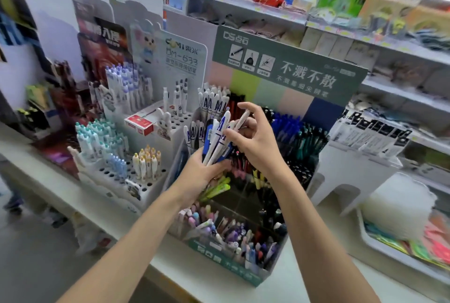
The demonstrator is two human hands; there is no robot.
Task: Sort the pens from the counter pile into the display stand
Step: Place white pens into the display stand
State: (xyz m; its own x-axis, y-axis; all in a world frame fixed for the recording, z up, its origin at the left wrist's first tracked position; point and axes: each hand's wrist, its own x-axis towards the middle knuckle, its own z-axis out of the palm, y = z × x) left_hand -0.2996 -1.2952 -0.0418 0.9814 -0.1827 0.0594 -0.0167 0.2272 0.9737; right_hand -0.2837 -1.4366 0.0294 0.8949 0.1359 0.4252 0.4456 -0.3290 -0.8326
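Head view: green display stand (243,271) with tiered compartments, holding pastel pens in front, yellow-green markers (216,189) in the middle and blue pens (285,127) at the back right. Above it the left hand (202,173) grips a bundle of white and blue pens (216,139). The right hand (255,142) pinches one white pen (243,117) at the bundle's top (other fingers spread). A white holed stand (114,188) of pens sits beside it on the white counter (316,285). Stocked shelves (267,14) run behind.
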